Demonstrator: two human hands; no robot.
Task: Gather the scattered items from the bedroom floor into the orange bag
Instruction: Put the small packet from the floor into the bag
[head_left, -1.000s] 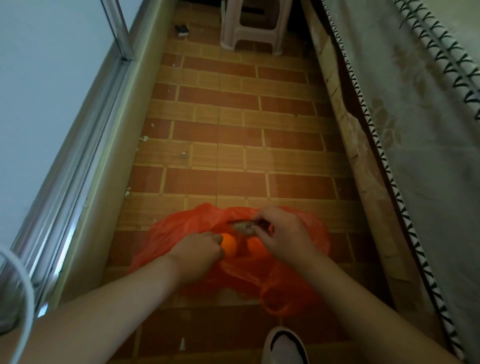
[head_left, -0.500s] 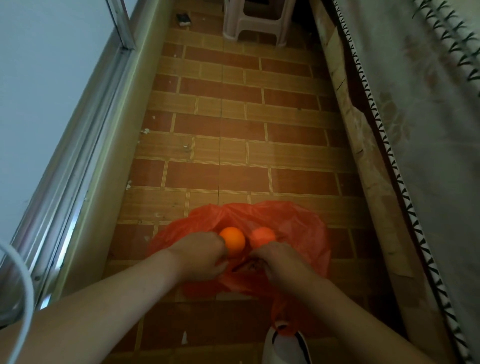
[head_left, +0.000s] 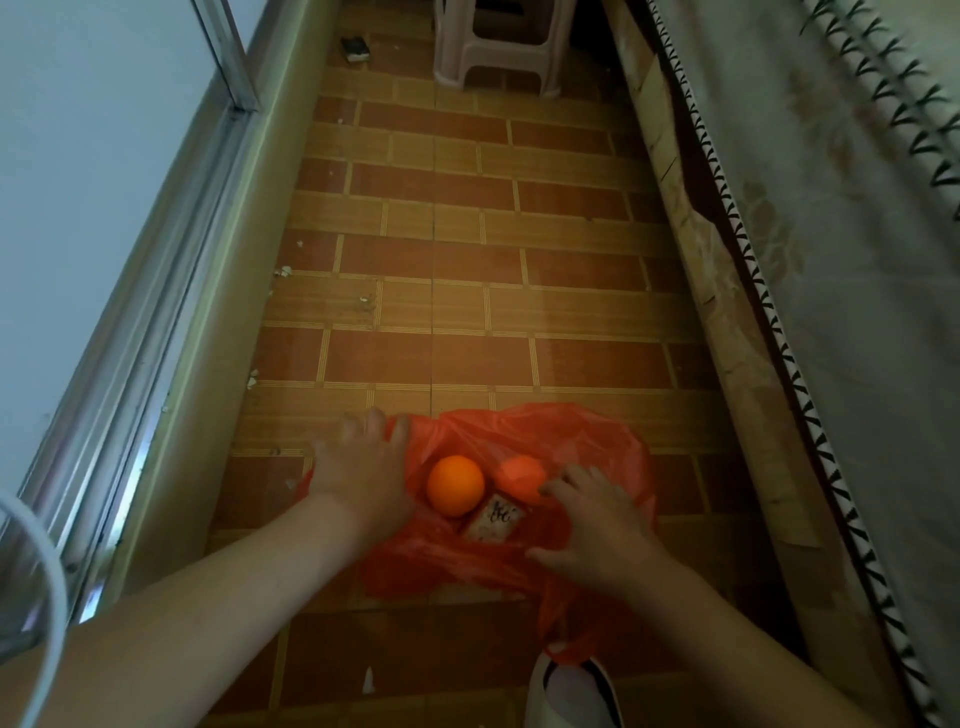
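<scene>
The orange plastic bag (head_left: 587, 441) lies spread on the tiled floor in the lower middle of the head view. On it sit an orange ball (head_left: 455, 485), a second orange lump (head_left: 519, 474) covered by bag film, and a small white printed packet (head_left: 493, 517). My left hand (head_left: 361, 470) lies flat with spread fingers on the bag's left edge, beside the ball. My right hand (head_left: 597, 525) rests with loosely spread fingers on the bag's right part, fingertips at the covered lump. Neither hand holds anything.
A pale plastic stool (head_left: 498, 44) stands at the far end of the floor, with a small dark object (head_left: 356, 48) to its left. A window frame (head_left: 156, 322) runs along the left and a bed with hanging cover (head_left: 831, 312) along the right. A white shoe (head_left: 571, 693) is near the bottom.
My left hand let go of the orange ball and moved left onto the bag's edge. My right hand opened and shifted right; the white packet now lies uncovered on the bag.
</scene>
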